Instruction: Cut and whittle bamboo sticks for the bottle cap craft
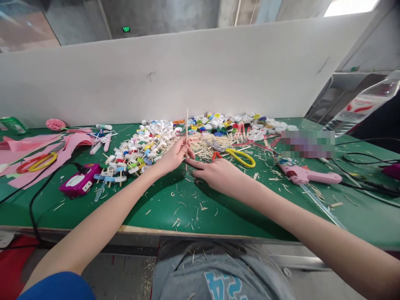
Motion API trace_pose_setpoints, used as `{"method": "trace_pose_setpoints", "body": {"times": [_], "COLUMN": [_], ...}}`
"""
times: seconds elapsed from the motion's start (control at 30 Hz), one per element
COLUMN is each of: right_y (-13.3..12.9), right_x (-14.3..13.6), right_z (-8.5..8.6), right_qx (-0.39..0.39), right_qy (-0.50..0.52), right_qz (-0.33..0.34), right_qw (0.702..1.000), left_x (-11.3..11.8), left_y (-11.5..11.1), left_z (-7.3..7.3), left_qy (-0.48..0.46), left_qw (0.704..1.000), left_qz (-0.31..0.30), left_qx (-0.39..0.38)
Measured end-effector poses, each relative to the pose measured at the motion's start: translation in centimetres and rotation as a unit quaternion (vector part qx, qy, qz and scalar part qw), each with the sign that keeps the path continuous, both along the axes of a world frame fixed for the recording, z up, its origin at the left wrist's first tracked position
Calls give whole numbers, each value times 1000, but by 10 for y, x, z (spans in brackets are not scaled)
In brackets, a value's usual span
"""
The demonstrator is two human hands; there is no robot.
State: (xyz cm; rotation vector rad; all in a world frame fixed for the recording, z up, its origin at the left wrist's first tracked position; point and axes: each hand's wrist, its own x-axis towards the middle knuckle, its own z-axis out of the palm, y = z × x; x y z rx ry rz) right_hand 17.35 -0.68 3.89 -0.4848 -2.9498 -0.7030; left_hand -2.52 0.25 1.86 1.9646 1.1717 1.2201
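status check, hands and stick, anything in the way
Left hand gripping upright stick. Right hand at its lower end. Yellow-handled scissors lying just beyond right hand.

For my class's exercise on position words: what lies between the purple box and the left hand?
The head view shows a heap of plastic caps with wooden sticks between the purple box and the left hand.
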Motion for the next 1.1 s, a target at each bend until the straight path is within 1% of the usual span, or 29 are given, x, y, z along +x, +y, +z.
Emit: {"method": "trace_pose_setpoints", "body": {"times": [0.13, 0.27, 0.37, 0.47, 0.63, 0.8, 0.9, 1.0, 1.1], "right_y": [-2, 4, 8, 9, 8, 5, 2, 2, 5], "right_x": [6, 11, 11, 7, -1, 4, 11, 14, 13], "right_z": [-4, -6, -6, -5, -3, -4, -6, -5, -4], "right_qx": [-27, -45, -15, 19, 31, 12, -13, -33, -26], "right_qy": [6, 32, 48, 41, 7, 7, 15, 24, 28], "right_qz": [9, 19, 16, 13, 17, 21, 33, 34, 24], "right_qw": [1000, 998, 999, 999, 999, 1000, 999, 999, 999], "left_x": [-2, -7, -9, -7, -6, -3, -3, -6, -7], "left_y": [0, 2, 3, 3, 2, 2, 3, 3, 2], "left_z": [-2, -4, -4, -3, -1, 0, -1, -3, -2], "left_qy": [-11, -11, -4, 12, 4, 13, -1, -11, -10], "left_qw": [1000, 1000, 1000, 1000, 1000, 1000, 1000, 1000, 1000], "left_qz": [0, 12, 15, 16, 20, 9, -4, 2, 5], "left_qx": [-4, -9, -6, 5, 3, 2, -5, -13, -10]}}
